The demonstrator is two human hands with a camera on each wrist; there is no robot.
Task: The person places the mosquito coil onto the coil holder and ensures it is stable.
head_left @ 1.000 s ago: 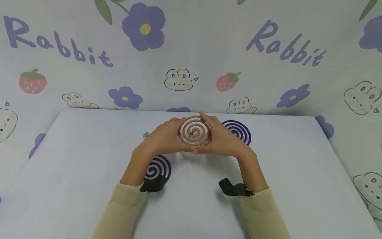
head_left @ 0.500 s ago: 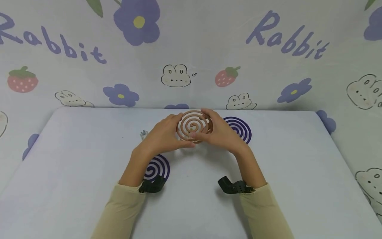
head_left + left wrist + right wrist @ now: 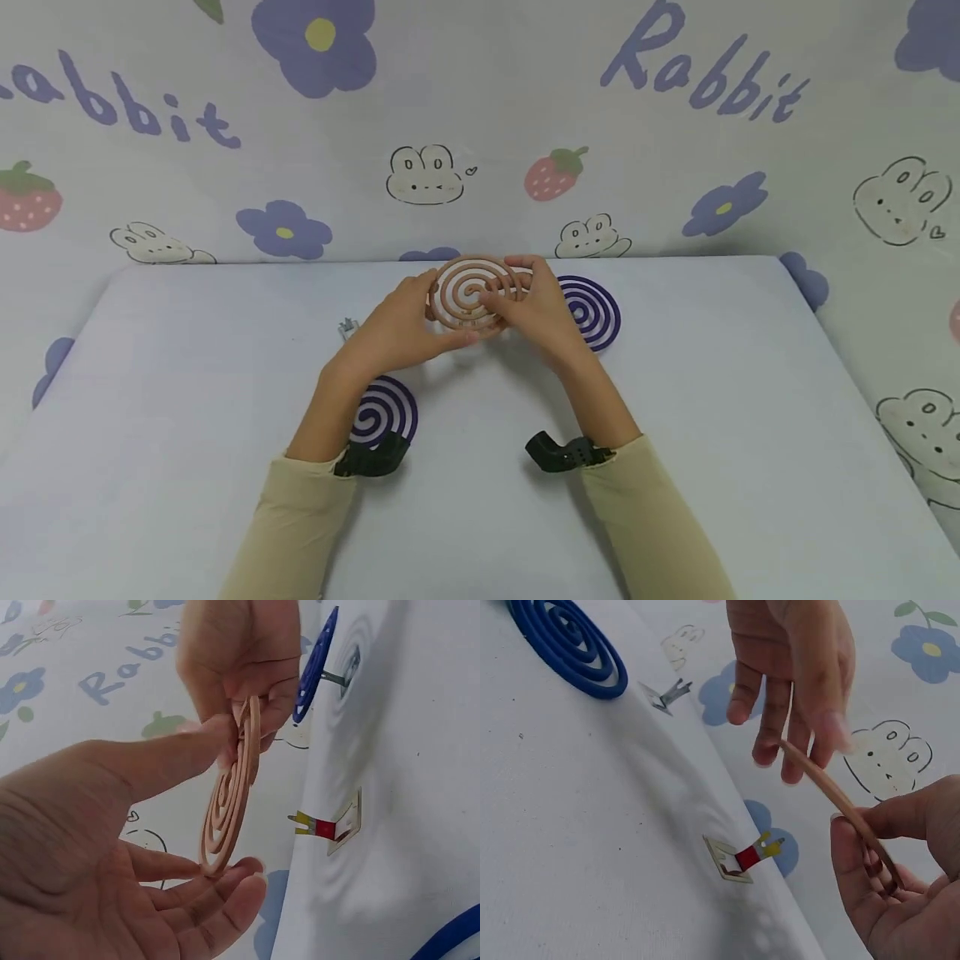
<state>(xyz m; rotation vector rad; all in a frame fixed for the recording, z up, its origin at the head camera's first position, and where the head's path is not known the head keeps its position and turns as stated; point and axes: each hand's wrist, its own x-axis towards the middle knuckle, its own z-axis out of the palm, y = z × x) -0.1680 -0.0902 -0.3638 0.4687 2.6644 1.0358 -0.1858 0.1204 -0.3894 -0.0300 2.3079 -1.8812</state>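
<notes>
A brown mosquito coil (image 3: 472, 290) is up above the table, tilted toward the head camera. My right hand (image 3: 542, 312) pinches its right side, thumb on the upper face and fingers beneath. Around its left side my left hand (image 3: 401, 329) is spread loosely. In the right wrist view the left fingers (image 3: 769, 750) reach the coil's edge, while the thumb stands off its face. Below, on the table, a small metal stand (image 3: 337, 827) has an upright tab that looks red and yellow.
A dark blue coil (image 3: 588, 312) sits raised on a stand at the right. Another blue coil (image 3: 369, 417) lies near my left wrist, partly hidden by it. A silver stand (image 3: 348, 327) is left of my left hand. The white table (image 3: 750, 400) ends at a patterned cloth backdrop.
My right thumb has moved from the coil's near rim onto its face, and the right grip has shifted. The left fingers have loosened at the rim. The head view has tilted slightly.
</notes>
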